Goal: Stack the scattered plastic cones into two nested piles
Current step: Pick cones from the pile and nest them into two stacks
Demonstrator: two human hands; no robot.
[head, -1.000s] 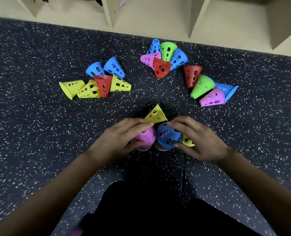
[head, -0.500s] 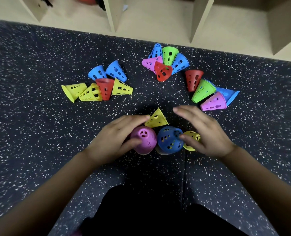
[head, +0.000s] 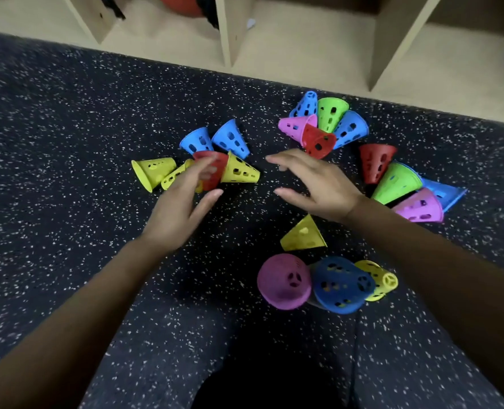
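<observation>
nearest the person, toward the near edge of the floor (head: 67, 231), a pink cone (head: 284, 281) and a blue cone (head: 340, 286) stand upright side by side, wide end down. yellow shows through the blue one's holes, so it looks nested over another. a yellow cone (head: 379, 278) lies on its side against the blue one's right.

half a second ago both hands were around these two cones. now they have let go and reached out away from the body. i judge that the two pile bases are set and the next round of gathering is starting.

a single yellow cone (head: 303, 236) lies just beyond the bases, below the right wrist.

the left hand (head: 179, 205) is spread wide with straight fingers and grips nothing. it covers part of a red cone (head: 215, 169) in the left group (head: 153, 172). blur hides whether it touches the cone. the right hand (head: 315, 184) is also spread, palm down and empty, over bare floor between the groups.

farther out, the far group (head: 332, 112) lies close to the floor's far edge. the right group (head: 397, 183) lies toward the right edge. both are still loose cones on their sides.
</observation>
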